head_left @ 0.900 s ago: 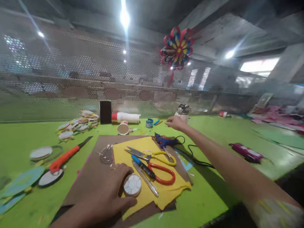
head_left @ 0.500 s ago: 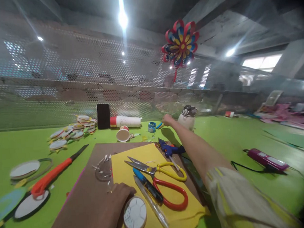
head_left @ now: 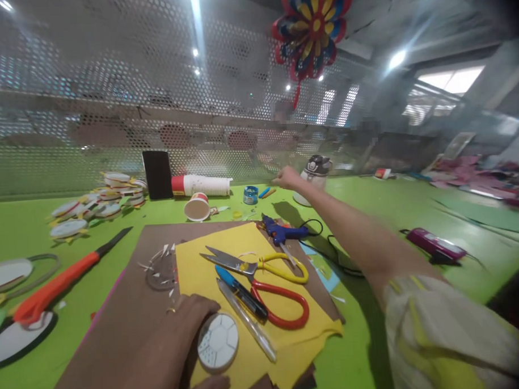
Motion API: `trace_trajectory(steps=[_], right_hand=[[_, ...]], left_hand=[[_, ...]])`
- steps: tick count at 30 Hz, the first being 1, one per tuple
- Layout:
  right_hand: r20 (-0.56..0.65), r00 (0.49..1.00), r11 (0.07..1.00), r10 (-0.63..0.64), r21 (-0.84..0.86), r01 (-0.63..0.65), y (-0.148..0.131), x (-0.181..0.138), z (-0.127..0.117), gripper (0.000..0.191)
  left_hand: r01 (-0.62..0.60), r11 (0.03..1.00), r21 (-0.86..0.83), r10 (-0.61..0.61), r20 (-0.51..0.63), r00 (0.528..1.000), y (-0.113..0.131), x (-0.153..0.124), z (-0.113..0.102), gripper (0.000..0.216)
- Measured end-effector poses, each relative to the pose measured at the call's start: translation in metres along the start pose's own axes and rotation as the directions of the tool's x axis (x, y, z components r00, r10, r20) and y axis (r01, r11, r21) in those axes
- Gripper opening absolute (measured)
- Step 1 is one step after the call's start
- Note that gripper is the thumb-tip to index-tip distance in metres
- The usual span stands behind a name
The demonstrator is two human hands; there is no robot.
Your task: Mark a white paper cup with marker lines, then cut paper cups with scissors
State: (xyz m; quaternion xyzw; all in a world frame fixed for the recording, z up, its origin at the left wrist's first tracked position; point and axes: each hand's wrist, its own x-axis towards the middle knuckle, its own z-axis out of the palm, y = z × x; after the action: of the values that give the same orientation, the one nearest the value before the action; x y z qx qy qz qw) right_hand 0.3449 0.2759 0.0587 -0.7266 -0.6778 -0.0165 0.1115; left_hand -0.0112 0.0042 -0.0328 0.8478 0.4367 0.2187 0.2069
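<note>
My left hand [head_left: 185, 333] lies on the brown board and yellow sheet [head_left: 216, 247], thumb and fingers apart around a white round disc [head_left: 217, 343] with a football pattern. It does not appear to grip the disc. My right hand [head_left: 288, 177] is stretched to the back of the table, fingers curled together; what they hold, if anything, is hidden. Just left of it are a blue stick [head_left: 264, 192] and an orange stick [head_left: 269, 193], perhaps crayons, beside a blue jar [head_left: 250, 195]. Between my hands lie yellow-handled scissors [head_left: 283, 267], red-handled scissors [head_left: 289, 312], a blue-black cutter [head_left: 241, 294] and a clear pen [head_left: 249, 322].
A blue glue gun [head_left: 282, 230] lies at the board's far edge, its cord running right. Behind are paper cups [head_left: 203, 185], a tipped cup [head_left: 197, 207], a black panel [head_left: 157, 175] and a dark-topped pot [head_left: 317, 167]. An orange-handled knife [head_left: 70, 277] lies left, a purple device [head_left: 435, 245] right.
My right hand has drawn away from the blue and orange sticks, which lie by the jar. My left thumb now shows below the disc. The view has tilted down.
</note>
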Motion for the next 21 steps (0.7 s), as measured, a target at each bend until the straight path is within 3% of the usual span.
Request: trace_trajectory(steps=[2,6,14,21], right_hand=[[-0.007,1.0,1.0,-0.003,-0.011,0.003,0.007,-0.021,-0.01,0.033],[-0.032,0.999,0.999,-0.041,0.003,0.041,0.019,-0.073,-0.027,0.03],[-0.094,0.976,0.965,-0.196,0.156,0.209,0.004,-0.173,-0.034,0.02],[-0.097,0.94,0.894,-0.327,0.291,0.341,-0.029,-0.217,-0.02,0.016]], left_hand=[[0.0,1.0,0.005,-0.001,0.131,0.991,0.002,0.002,-0.004,0.041],[0.103,0.994,0.022,-0.105,0.253,0.962,0.013,0.008,-0.015,0.038],[0.093,0.995,0.034,-0.099,0.238,0.966,0.019,0.011,-0.018,0.031],[0.061,0.998,0.032,-0.066,0.198,0.978,0.023,0.01,-0.021,0.032]])
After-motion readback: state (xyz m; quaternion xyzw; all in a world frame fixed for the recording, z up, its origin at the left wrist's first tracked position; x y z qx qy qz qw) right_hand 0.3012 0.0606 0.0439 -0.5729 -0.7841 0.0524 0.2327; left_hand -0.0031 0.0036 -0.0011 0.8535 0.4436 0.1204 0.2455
